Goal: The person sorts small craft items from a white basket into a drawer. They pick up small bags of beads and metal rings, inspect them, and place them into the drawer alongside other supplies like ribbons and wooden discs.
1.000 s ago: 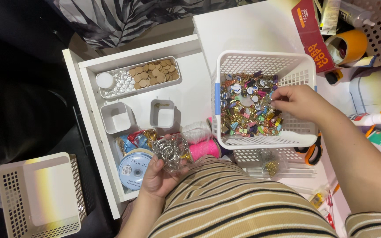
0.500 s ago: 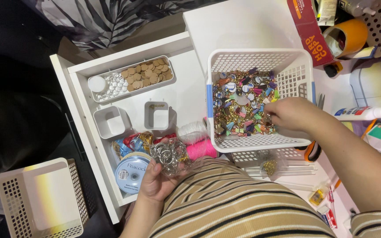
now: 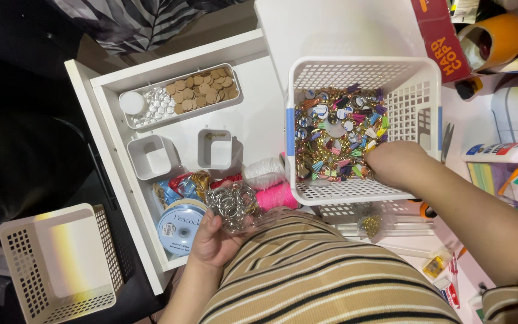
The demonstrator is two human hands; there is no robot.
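Bag of metal rings [image 3: 235, 207] pinched in left hand [image 3: 214, 240] over open drawer [image 3: 253, 114]. Right hand [image 3: 397, 165] curled, fingers buried among keychain charms [image 3: 331, 138] in white basket [image 3: 415, 96]; what it grips, cannot tell. Risk: basket overhangs worktop edge, downward push could tip it.
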